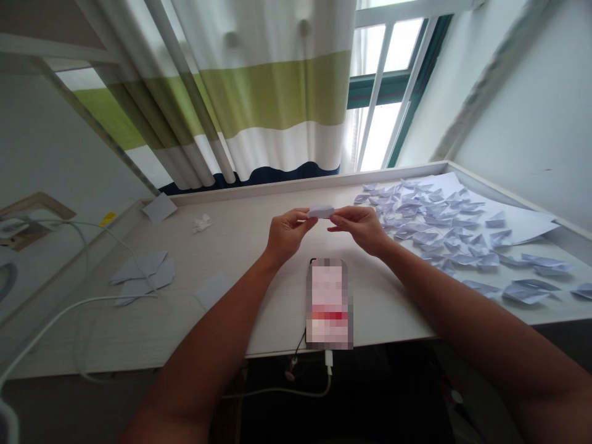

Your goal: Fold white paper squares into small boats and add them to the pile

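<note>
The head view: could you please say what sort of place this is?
Probably a domestic room: a whitish rectangular desk, a striped green-and-white fabric curtain and a green-framed glass window.

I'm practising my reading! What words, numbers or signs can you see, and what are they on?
No words, numbers or signs can be read.
Phone screen: blurred into blocks, unreadable.
Held paper and folded papers: no writing shows.
Yellow spot at left: too small to tell.

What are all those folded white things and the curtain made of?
Folded white things: probably plain matte paper; they show sharp creases and thin edges. Curtain: likely cloth, soft and dull, hanging in rounded folds; I can't tell which fibre.
</note>
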Action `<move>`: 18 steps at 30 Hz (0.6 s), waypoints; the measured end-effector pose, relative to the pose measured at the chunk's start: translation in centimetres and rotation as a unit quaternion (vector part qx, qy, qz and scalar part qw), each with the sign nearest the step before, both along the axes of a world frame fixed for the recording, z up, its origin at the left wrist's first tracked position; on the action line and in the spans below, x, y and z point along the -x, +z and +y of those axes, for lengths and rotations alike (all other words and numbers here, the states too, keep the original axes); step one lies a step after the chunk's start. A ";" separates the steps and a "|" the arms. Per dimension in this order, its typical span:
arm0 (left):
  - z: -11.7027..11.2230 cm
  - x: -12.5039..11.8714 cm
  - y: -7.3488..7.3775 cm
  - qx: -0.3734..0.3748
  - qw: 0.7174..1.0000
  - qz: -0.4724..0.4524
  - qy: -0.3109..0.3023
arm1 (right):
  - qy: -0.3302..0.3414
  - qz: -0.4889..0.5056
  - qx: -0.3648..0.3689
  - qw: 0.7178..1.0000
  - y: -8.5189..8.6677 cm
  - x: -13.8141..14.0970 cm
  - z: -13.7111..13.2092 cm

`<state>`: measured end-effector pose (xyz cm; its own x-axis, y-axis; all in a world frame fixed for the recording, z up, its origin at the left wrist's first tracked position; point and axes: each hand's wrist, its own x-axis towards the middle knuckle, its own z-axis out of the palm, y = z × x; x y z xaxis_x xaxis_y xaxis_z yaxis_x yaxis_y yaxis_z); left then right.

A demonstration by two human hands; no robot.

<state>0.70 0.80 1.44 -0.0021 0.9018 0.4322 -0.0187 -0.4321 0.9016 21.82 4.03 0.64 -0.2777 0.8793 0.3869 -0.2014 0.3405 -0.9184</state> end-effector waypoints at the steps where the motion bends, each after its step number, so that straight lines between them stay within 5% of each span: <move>1: -0.1 0.0 0.0 0.008 1.000 -0.001 0.003 | 0.000 -0.004 0.001 1.000 0.0 0.0 0.0; 18: -0.4 -0.5 0.0 0.070 0.997 0.028 0.015 | -0.048 -0.012 0.005 0.999 -0.4 0.7 0.4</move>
<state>1.23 0.40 1.43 -0.0085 0.9529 0.3031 0.0441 -0.3025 0.9521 21.14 4.41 0.26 -0.2003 0.9062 0.3723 -0.1466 0.3480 -0.9260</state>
